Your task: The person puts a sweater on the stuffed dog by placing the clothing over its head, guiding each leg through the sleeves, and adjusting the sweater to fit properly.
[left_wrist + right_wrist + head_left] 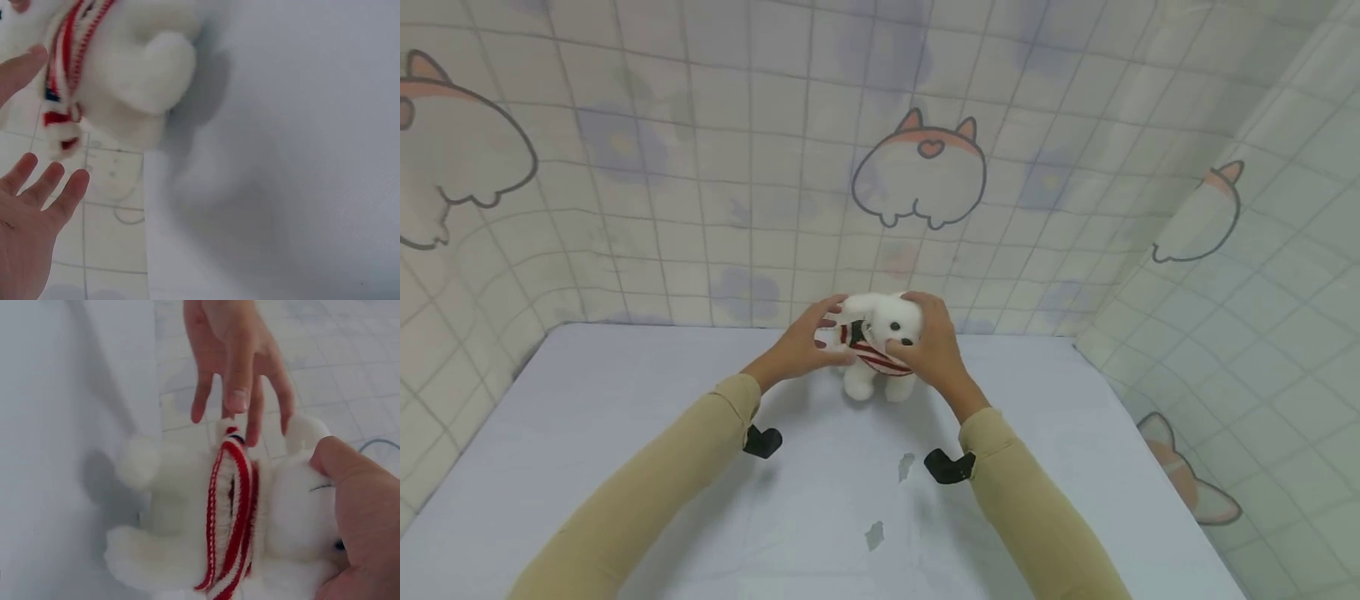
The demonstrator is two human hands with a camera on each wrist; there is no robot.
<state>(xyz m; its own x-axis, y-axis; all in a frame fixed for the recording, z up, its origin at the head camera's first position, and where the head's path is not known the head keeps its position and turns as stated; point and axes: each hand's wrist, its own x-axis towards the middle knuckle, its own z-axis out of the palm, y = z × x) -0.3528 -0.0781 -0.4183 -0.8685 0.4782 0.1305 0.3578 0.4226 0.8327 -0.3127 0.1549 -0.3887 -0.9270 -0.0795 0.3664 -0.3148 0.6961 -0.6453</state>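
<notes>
A white plush dog (872,307) with dark eyes wears a red-and-white striped knitted scarf (234,506). It is upright at the back of the table, legs down; whether its feet touch the surface I cannot tell. My right hand (936,346) grips its head from the right, the thumb over the face in the head view. On the other side, my left hand (801,343) is spread beside the dog, near the scarf's end. The right wrist view has a gap between the left hand's fingers and most of the body.
The white table (647,400) ends behind the dog at a hanging cloth (737,167) with a grid and cartoon animal prints. Two grey patches (875,536) mark the tabletop nearer me. Black wrist mounts (950,467) stick out below both sleeves.
</notes>
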